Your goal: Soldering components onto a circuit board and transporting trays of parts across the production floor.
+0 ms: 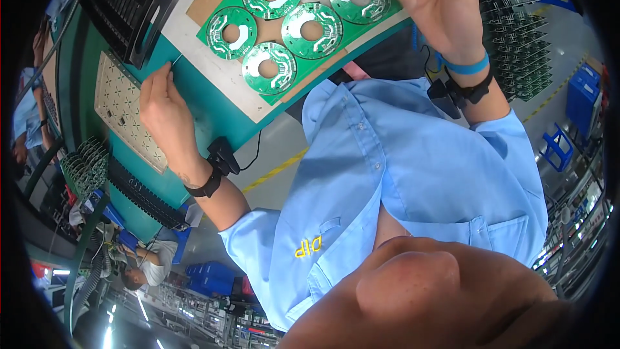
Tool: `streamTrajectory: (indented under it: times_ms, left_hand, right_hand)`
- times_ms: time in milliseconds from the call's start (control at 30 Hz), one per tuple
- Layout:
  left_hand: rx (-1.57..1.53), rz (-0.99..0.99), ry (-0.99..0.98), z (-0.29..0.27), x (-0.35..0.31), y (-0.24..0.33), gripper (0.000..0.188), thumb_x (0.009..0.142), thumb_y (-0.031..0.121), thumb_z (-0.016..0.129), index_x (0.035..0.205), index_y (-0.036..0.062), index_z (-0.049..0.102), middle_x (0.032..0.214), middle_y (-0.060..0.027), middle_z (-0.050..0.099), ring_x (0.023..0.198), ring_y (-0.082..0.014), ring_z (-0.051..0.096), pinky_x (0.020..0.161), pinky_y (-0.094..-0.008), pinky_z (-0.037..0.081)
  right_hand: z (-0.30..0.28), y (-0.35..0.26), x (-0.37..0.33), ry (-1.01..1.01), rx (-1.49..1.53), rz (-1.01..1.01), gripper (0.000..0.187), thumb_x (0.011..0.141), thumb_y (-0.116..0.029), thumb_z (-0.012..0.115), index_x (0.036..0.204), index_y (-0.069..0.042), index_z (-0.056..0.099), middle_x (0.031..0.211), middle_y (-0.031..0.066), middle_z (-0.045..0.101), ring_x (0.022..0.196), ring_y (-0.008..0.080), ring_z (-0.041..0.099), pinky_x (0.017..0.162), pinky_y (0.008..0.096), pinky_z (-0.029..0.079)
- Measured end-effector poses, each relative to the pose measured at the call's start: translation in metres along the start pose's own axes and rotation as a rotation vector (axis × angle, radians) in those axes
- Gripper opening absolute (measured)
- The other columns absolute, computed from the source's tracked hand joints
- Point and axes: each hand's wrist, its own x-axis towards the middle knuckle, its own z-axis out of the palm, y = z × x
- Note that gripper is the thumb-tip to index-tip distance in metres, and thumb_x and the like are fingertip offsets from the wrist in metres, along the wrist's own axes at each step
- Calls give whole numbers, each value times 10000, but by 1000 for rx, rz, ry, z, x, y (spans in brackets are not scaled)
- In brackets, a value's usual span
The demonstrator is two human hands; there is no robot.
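Observation:
A green circuit board panel (294, 22) with several ring-shaped round boards lies on a pale carrier plate (194, 26) on the teal bench. My left hand (165, 106) rests at the plate's left edge and pinches a thin wire-like part (175, 59) between thumb and fingertips. My right hand (431, 0) sits over the panel's right end with its fingers curled into a fist; whether anything is inside it is hidden. Black straps are on both wrists, and the right wrist also has a blue band.
A black slotted rack (129, 0) stands left of the plate, and a beige perforated tray (126, 110) lies beside my left hand. Racks of green boards (523, 52) and blue bins (581, 94) are on the right. Another person (145, 268) works at lower left.

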Motion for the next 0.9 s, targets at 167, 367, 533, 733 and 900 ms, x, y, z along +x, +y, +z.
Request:
streamTrajectory:
  times_ms: [167,367,533,733,900]
  left_hand:
    - [-61,-66,75,-18,-7,15,162,919,19,687,1065,50,750,966,-110,729,889,-306,686,775,-385,546]
    - [-357,228,192,-13,9,81,109,874,30,756,979,46,734,903,-96,715,813,-257,666,717,-363,526]
    - [-484,246,126,4,16,109,92,862,33,763,938,41,713,895,-79,701,812,-260,650,722,-374,513]
    - [-359,329,114,15,27,118,111,844,60,779,937,74,721,894,-38,682,840,-244,632,737,-369,461]
    - [-347,369,115,23,35,123,112,840,84,788,932,102,725,900,-17,678,848,-222,621,731,-355,423]
  right_hand:
    - [6,0,29,74,422,114,506,1120,-405,422,1408,0,518,1074,99,704,795,157,656,679,242,535]
    - [10,-12,25,154,55,-321,464,1115,-353,463,1424,-8,499,1081,121,687,853,144,647,686,238,534]
    - [-11,1,-13,-227,786,-330,399,1119,-293,469,1390,-4,512,1054,107,659,876,153,617,738,234,511]
    - [-26,-26,-47,-272,-802,-700,267,1016,-155,567,1084,64,703,845,110,717,637,158,663,550,249,490]
    - [-25,-28,-54,-342,-1104,-615,234,959,-98,591,1030,78,728,792,130,730,626,180,712,548,258,533]
